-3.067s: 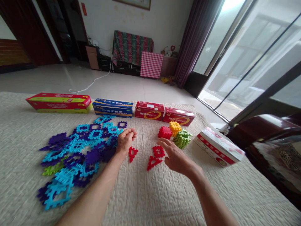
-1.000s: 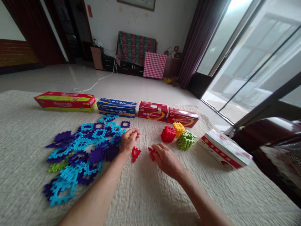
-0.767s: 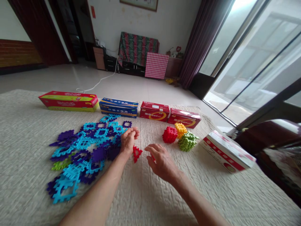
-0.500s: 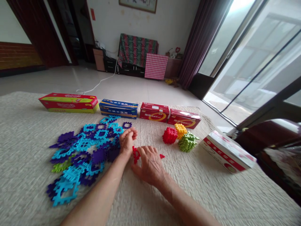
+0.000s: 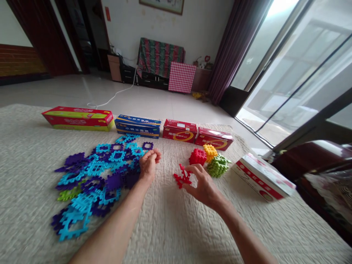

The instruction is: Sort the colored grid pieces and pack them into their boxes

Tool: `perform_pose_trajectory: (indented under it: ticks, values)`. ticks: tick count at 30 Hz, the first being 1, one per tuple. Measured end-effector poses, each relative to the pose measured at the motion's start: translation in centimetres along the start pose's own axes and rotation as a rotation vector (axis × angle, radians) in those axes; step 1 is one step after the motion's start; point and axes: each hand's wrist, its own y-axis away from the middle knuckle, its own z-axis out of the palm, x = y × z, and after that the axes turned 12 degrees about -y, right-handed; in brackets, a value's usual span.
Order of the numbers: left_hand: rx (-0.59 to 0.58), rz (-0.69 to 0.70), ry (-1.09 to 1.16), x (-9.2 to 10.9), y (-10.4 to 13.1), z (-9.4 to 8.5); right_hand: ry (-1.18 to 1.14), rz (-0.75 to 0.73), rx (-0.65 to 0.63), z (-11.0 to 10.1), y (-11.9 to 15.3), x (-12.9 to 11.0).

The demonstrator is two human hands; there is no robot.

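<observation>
My left hand [image 5: 149,163] rests on its side in a loose fist beside the pile, and nothing shows in it. To its right, my right hand [image 5: 202,183] has thumb and fingers curved around the edges of several red toothed building pieces [image 5: 182,178], one of them tilted up. Behind that hand stand a red cube [image 5: 197,156], a yellow cube [image 5: 210,153] and a green cube [image 5: 218,165] made of such pieces. Loose blue pieces [image 5: 97,168] and purple pieces [image 5: 114,180] lie heaped on the left, with a green piece [image 5: 68,193] among them.
Along the back stand a red-and-yellow box [image 5: 79,119], a blue box [image 5: 137,126] and two red boxes [image 5: 179,131]. A white-and-red box [image 5: 264,178] sits at the right. Everything lies on a quilted beige cover [image 5: 159,227].
My right hand has moved right and lifted its knuckles, and the red pieces have shifted right with it, now uncovered. My left hand has stayed in place.
</observation>
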Motion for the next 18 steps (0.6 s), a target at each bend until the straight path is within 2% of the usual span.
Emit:
perform_pose_trajectory:
  ticks: [3, 6, 10, 13, 18]
  values:
    - [-0.008, 0.001, -0.011, 0.0, 0.0, 0.0, -0.018, -0.015, -0.057, -1.1, 0.5, 1.1]
    - [-0.02, 0.017, -0.031, -0.1, 0.0, 0.0, 0.014, 0.006, -0.113, -0.6, 0.7, 0.8]
    - [-0.028, 0.041, -0.055, -0.4, -0.1, -0.1, 0.146, 0.107, -0.032, 0.6, 0.6, -0.5]
    - [-0.028, 0.046, -0.063, -0.4, -0.1, 0.0, 0.179, 0.142, -0.002, 0.1, 0.5, -1.4]
    - [-0.023, 0.041, -0.071, -0.2, 0.0, 0.0, 0.049, -0.095, -0.179, -1.2, 0.5, -1.3]
